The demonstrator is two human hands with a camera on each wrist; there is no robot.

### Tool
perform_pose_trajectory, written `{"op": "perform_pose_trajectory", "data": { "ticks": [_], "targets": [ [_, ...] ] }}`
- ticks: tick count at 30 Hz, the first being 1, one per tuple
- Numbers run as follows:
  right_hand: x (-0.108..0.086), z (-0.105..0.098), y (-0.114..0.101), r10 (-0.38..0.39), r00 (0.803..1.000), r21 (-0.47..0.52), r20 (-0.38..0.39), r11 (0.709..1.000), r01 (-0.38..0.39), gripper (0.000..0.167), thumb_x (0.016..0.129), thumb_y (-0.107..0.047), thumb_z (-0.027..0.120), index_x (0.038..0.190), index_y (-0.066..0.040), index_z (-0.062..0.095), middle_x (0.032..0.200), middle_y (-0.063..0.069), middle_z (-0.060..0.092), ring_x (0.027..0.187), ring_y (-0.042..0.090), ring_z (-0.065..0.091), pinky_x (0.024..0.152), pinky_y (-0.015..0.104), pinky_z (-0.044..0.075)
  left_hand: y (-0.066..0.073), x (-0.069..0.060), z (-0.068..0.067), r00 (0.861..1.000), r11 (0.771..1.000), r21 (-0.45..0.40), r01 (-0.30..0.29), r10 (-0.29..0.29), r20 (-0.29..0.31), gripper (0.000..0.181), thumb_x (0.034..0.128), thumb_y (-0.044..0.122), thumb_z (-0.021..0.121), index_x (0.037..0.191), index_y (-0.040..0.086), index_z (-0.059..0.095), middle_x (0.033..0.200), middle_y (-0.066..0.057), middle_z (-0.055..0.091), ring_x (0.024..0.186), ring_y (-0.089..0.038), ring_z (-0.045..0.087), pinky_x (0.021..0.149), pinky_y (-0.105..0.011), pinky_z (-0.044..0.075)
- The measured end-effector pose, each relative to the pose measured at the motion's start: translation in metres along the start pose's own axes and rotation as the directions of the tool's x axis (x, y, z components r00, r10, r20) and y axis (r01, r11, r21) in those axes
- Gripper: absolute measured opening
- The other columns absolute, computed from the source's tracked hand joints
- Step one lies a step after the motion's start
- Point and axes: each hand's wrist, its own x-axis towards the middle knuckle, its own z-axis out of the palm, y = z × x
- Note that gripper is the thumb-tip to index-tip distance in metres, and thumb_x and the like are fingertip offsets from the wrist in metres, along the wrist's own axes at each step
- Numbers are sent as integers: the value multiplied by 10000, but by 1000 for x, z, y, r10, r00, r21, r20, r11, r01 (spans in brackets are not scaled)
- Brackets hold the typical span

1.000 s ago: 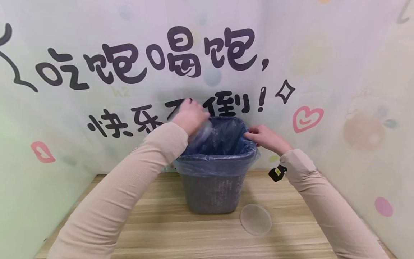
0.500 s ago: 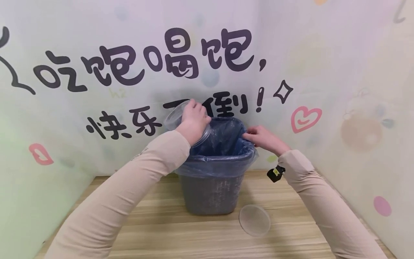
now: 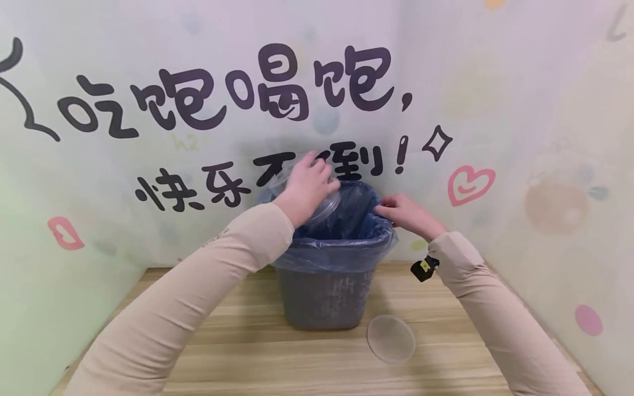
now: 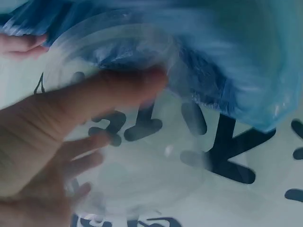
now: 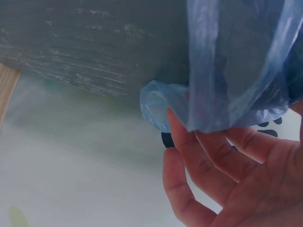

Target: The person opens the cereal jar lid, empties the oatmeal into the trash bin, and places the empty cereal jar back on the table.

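Note:
A bin [image 3: 327, 300] lined with a blue plastic bag [image 3: 332, 258] stands on the wooden surface against the wall. Over its left side, my left hand [image 3: 308, 187] grips a clear round plastic bowl [image 3: 327, 208], tilted toward the bin's mouth. The left wrist view shows the thumb on one side of the bowl [image 4: 151, 182] and fingers on the other; no contents can be made out. At the right rim, my right hand [image 3: 408, 213] holds the bag's edge, thumb on top. Seen from the right wrist, the fingers [image 5: 218, 163] lie under the folded bag [image 5: 203, 94].
A round translucent lid [image 3: 391, 339] lies flat on the wooden tabletop [image 3: 238, 352], in front and to the right of the bin. The back wall [image 3: 208, 33] with dark lettering rises close behind the bin, and a side wall [image 3: 545, 137] borders the right.
My left hand has shifted a little to the right with the bowl, further over the bin's mouth. The right hand stays at the rim, and the lid has not moved.

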Motion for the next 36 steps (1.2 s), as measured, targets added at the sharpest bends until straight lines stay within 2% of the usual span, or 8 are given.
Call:
{"op": "perform_pose_trajectory", "data": {
  "ticks": [8, 14, 18, 23, 25, 27, 32, 36],
  "targets": [
    [-2, 1, -1, 7, 1000, -1, -10, 1000, -7, 276, 954, -209, 483, 945, 29, 623, 827, 73, 601, 776, 201, 576, 799, 436, 532, 0, 2, 0, 998, 999, 3, 39, -39, -59, 471, 999, 82, 459, 1425, 274, 398, 1458, -79, 382, 1314, -274, 344, 1128, -440, 132],
    [-2, 0, 2, 8, 1000, 15, -21, 1000, -8, 280, 955, -204, 481, 965, 37, 622, 854, 82, 608, 791, 199, 580, 787, 402, 535, -8, -7, 2, 998, 988, -152, 3, -12, -60, 625, 874, 83, 653, 1425, 235, 400, 1443, -108, 386, 1330, -296, 324, 1147, -453, 91],
    [-2, 1, 2, 16, 999, 25, -27, 1000, -15, 284, 959, -208, 484, 978, 36, 628, 885, 89, 624, 824, 204, 594, 813, 416, 533, -21, -22, 7, 994, 938, -347, 1, -39, -101, 931, 650, 126, 852, 1441, 201, 367, 1437, -136, 370, 1346, -319, 293, 1153, -460, 57],
    [-3, 4, 2, 4, 999, 47, -50, 999, -2, 288, 976, -214, 480, 950, 34, 624, 833, 60, 610, 797, 185, 588, 799, 389, 527, -36, -46, 20, 983, 856, -517, -14, -82, -161, 1017, 593, 132, 891, 1457, 165, 356, 1443, -157, 357, 1351, -333, 274, 1153, -464, 42],
    [-4, 5, 2, -4, 998, 53, -65, 999, 8, 280, 980, -214, 484, 930, 27, 618, 798, 37, 589, 772, 169, 574, 773, 355, 521, -42, -56, 27, 975, 809, -587, -15, -118, -187, 1044, 589, 144, 899, 1472, 148, 341, 1453, -173, 349, 1354, -347, 267, 1150, -481, 53],
    [-5, 6, 3, -9, 997, 67, -73, 998, 14, 267, 982, -211, 486, 908, 17, 603, 766, 25, 560, 755, 163, 558, 752, 329, 510, -49, -67, 38, 959, 733, -680, -17, -180, -217, 1069, 584, 167, 911, 1480, 137, 329, 1460, -186, 343, 1356, -367, 261, 1142, -511, 77],
    [-6, 8, 3, -8, 996, 111, -84, 994, 17, 252, 985, -209, 481, 887, 1, 578, 747, 12, 541, 766, 167, 554, 734, 312, 502, -59, -90, 77, 869, 477, -875, -84, -394, -299, 1095, 556, 216, 939, 1460, 85, 335, 1394, -193, 412, 1269, -376, 347, 1059, -563, 247],
    [-6, 9, 5, 2, 996, 113, -91, 994, 8, 252, 983, -216, 479, 883, -7, 578, 741, 7, 542, 771, 176, 553, 723, 310, 496, -57, -103, 104, 809, 282, -952, -116, -530, -256, 1074, 570, 186, 937, 1451, 36, 341, 1341, -188, 464, 1186, -350, 419, 974, -551, 350]
  ]
}}
